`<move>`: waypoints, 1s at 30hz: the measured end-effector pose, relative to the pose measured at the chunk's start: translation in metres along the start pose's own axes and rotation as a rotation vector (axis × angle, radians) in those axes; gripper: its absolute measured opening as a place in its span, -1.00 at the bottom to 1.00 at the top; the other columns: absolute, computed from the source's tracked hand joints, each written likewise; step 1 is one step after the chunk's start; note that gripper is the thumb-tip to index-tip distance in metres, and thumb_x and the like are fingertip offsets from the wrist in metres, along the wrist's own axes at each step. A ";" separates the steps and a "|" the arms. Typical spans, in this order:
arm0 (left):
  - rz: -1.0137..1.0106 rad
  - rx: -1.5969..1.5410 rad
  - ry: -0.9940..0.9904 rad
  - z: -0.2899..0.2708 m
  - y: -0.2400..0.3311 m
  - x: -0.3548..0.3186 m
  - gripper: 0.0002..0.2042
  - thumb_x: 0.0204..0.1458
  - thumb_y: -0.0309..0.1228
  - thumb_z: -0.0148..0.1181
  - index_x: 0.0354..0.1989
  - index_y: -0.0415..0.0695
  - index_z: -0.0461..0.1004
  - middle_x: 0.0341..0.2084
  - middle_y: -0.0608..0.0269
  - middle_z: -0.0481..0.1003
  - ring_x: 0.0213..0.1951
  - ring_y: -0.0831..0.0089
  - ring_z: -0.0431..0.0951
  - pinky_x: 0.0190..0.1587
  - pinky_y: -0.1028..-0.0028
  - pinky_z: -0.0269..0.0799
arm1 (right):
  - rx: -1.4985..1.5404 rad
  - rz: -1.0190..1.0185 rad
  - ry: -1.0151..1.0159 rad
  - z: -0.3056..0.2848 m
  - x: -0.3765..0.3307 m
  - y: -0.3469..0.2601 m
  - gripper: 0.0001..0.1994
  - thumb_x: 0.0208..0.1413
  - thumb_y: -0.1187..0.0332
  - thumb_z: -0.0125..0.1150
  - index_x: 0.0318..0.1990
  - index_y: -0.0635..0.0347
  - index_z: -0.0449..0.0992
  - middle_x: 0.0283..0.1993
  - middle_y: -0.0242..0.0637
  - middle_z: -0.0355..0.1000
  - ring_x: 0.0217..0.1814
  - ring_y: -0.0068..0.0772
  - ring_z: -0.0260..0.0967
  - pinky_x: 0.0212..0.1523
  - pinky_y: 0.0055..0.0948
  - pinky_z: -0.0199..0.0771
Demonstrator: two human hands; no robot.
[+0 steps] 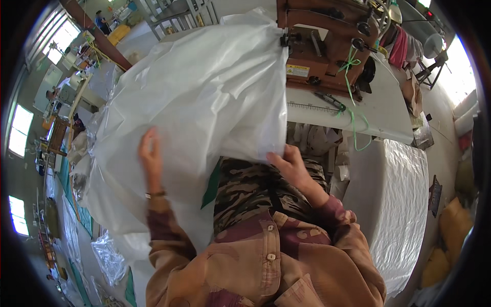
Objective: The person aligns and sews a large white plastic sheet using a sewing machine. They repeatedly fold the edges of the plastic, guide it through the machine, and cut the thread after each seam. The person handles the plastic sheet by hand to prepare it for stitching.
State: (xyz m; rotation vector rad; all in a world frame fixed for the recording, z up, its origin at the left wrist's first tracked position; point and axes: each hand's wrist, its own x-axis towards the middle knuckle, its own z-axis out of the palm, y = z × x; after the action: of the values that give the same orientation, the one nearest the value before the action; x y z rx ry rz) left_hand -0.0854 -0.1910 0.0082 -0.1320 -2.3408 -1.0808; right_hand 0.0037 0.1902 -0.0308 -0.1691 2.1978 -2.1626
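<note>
A large white translucent plastic sheet (194, 87) spreads over my lap and the table, with its far right edge reaching the needle area of a brown sewing machine (327, 56). My right hand (292, 166) pinches the sheet's near right corner between thumb and fingers. Slightly blurred, my left hand (150, 156) is over the left part of the sheet, fingers loosely stretched and a little apart, gripping nothing. Whether it touches the plastic I cannot tell.
A ruler (312, 107), a utility knife (330, 101) and green string (353, 123) lie on the machine table (378, 120). A tall stack of white plastic sheets (401, 204) stands on my right. Grey metal frames (179, 15) are beyond the sheet; another person (102, 23) is far left.
</note>
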 end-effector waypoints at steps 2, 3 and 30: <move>0.337 -0.011 -0.007 0.037 0.048 -0.050 -0.56 0.02 -0.43 0.35 0.10 -0.30 0.45 0.04 -0.02 0.50 0.07 0.14 0.49 0.10 0.24 0.39 | 0.308 0.019 0.060 -0.003 -0.027 -0.034 -0.80 0.20 0.36 0.19 -0.17 0.35 0.57 -0.31 -0.40 0.55 -0.28 -0.68 0.41 -0.22 -0.61 0.43; 0.361 0.082 -0.045 0.049 0.068 -0.069 -0.46 -0.03 -0.41 0.39 0.15 -0.30 0.39 0.11 -0.07 0.42 0.13 0.05 0.41 0.14 0.19 0.34 | 0.459 0.030 0.095 -0.007 -0.036 -0.042 -0.81 0.19 0.38 0.19 -0.18 0.34 0.57 -0.33 -0.41 0.54 -0.30 -0.70 0.41 -0.24 -0.62 0.42; -0.487 -0.586 -0.335 -0.045 0.097 -0.133 -0.48 0.18 -0.58 -0.05 0.36 -0.25 0.19 0.03 0.13 0.50 -0.06 0.42 0.56 -0.01 0.40 0.49 | 0.293 -0.219 -0.998 0.077 -0.045 -0.038 -0.60 0.31 0.14 0.13 0.10 0.28 0.48 -0.10 -0.27 0.56 0.00 -0.49 0.43 0.04 -0.40 0.43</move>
State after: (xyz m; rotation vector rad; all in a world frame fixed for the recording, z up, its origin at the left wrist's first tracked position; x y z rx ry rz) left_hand 0.0764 -0.1408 0.0276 0.0532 -2.3197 -2.1122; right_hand 0.0586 0.1181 0.0036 -1.1996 1.3216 -1.8078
